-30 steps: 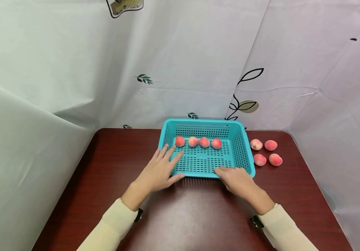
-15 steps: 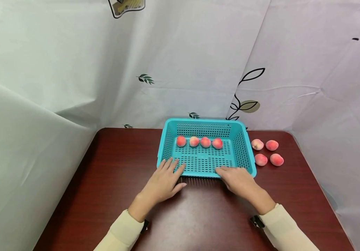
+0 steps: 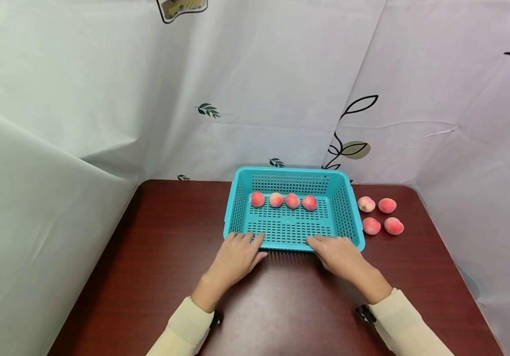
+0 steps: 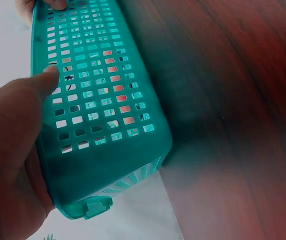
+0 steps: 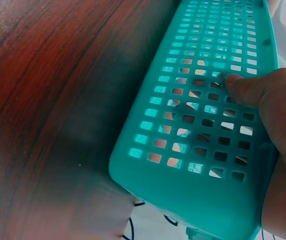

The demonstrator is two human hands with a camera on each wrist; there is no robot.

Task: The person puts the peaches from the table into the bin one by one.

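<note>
A turquoise plastic basket [image 3: 287, 225] with slotted walls sits on the table. My left hand [image 3: 235, 257] holds its near rim toward the left corner, fingers over the edge. In the left wrist view the thumb [image 4: 46, 80] lies against the basket's outer wall. Farther right along the same rim, my right hand [image 3: 338, 256] grips it; that thumb [image 5: 243, 89] presses the outside of the wall in the right wrist view. Inside the basket, several peaches [image 3: 276, 200] form a row toward the back. The fingertips inside the rim are partly hidden.
Several more peaches [image 3: 371, 226] lie on the table in a small group, close to the basket's right side. The dark red wooden table [image 3: 170, 232] ends at a white printed curtain [image 3: 273, 89] behind, with curtain at left and right too.
My left hand has drawn back from over the basket's left side to the near rim and taken hold there. The right hand has kept its grip. Basket and peaches stay in place.
</note>
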